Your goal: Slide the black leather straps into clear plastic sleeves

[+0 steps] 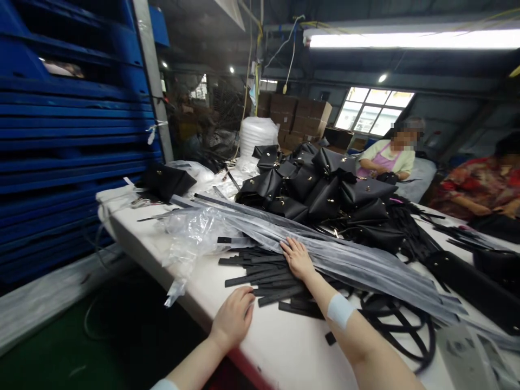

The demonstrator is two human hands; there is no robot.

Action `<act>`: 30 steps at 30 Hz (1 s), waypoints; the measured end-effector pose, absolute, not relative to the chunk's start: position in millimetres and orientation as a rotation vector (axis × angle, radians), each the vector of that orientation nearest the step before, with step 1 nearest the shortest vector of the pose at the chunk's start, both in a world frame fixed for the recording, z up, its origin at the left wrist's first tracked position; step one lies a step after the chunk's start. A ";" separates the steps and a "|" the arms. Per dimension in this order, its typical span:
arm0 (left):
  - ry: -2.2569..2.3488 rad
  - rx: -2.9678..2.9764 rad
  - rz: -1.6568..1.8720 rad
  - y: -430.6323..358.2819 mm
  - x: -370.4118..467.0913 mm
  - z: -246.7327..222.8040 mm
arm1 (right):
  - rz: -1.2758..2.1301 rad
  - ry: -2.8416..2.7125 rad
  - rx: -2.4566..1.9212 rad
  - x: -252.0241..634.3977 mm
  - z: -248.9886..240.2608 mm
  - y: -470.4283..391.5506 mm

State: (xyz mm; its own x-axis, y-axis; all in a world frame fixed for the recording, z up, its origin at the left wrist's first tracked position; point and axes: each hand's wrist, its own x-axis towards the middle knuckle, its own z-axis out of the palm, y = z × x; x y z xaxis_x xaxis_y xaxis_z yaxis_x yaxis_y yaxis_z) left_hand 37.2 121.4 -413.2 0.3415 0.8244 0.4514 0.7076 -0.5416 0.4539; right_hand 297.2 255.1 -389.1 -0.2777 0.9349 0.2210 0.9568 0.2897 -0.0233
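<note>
My right hand lies palm down with fingers spread, touching a long bundle of grey strips that look wrapped in clear film. Under and in front of it is a loose pile of flat black straps. At the table's near edge, my left hand is curled with its fingertips bent under, close to the strap ends. Whatever its fingers may hold is hidden. Crumpled clear plastic lies left of the straps. Dark looped straps rest at right, below the grey bundle.
Black bags are heaped behind the grey bundle on the white table. Another black bag sits at the far left corner. Blue pallets stack up beside a pole. Two people work across the table at right.
</note>
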 end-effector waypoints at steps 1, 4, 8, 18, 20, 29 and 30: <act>1.396 2.410 0.965 121.3 37.3 -412.4 | -0.151 -2.334 -1.799 299.0 -389.7 264.5; 1.403 2.391 0.940 120.7 37.2 -410.0 | -0.110 -2.291 -1.850 302.4 -387.3 285.4; 1.425 2.404 0.938 122.3 37.1 -407.9 | -0.028 -2.281 -1.869 297.4 -375.0 296.7; 1.247 2.654 0.933 134.3 40.0 -421.6 | 0.112 -2.137 -1.889 264.7 -358.9 152.1; 1.176 2.730 0.955 142.2 41.9 -427.3 | 0.168 -2.154 -1.703 265.4 -368.8 102.3; 1.240 2.691 0.911 145.7 40.8 -447.9 | -0.295 -1.316 -2.274 403.2 -384.5 -92.3; 1.260 2.634 0.905 146.4 41.5 -449.5 | -0.384 -1.210 -2.368 420.2 -383.5 -105.4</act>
